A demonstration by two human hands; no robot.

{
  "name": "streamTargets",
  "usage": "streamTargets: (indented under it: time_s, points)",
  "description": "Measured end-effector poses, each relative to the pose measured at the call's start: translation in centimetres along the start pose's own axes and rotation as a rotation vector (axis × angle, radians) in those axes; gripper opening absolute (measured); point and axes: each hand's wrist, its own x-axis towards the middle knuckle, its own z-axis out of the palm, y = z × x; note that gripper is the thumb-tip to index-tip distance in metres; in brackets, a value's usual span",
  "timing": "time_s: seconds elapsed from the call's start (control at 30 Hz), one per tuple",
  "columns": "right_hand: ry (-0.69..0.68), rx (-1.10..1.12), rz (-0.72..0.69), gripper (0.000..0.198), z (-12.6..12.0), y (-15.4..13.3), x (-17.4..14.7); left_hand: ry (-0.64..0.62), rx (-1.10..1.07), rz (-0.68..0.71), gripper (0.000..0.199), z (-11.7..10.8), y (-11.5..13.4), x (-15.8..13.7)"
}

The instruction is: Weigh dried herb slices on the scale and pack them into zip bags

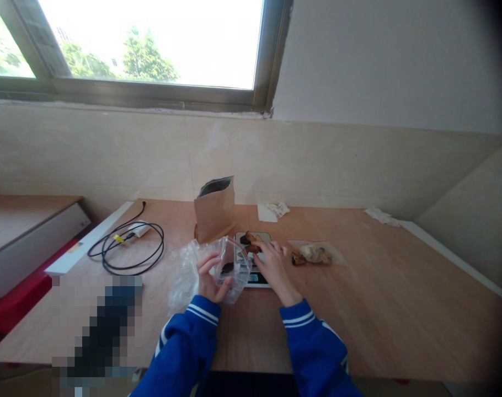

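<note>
My left hand [211,281] is curled round a clear zip bag [239,275] with a red line along its opening, and the bag's mouth faces right. Beneath and beyond it stands a small kitchen scale [264,281] with a lit display, partly covered by the bag and my hands. Brown, dried, irregular pieces [248,238] lie on its platform. My right hand [271,264] reaches over the scale with its fingers bent onto one of these pieces; the fingertips are partly hidden. More crumpled clear plastic [185,273] lies left of my left hand.
Behind the scale stands an open brown paper pouch [215,212]. A filled zip bag [315,253] lies to the right. At the left are a coiled black cable [104,259] and a white adapter [139,228]. Crumpled tissue [279,209] lies near the wall. A blurred-out dark object [106,328] lies front left.
</note>
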Motion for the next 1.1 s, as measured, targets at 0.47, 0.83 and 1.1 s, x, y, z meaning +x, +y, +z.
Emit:
streamTargets:
  time_s: [0.47,0.83,1.1]
  points:
    - [0.046,0.522,-0.162,0.034,-6.6,-2.8,0.1,-0.011,0.032,0.018,0.044,-0.1,-0.2,-0.1]
    - [-0.033,0.257,-0.017,0.038,-0.9,0.2,2.4,0.009,-0.003,-0.003,0.041,0.1,-0.2,-0.3]
    - [-0.138,-0.077,-0.029,0.029,1.6,-0.3,2.9,0.032,0.009,-0.017,0.039,0.1,-0.1,-0.1]
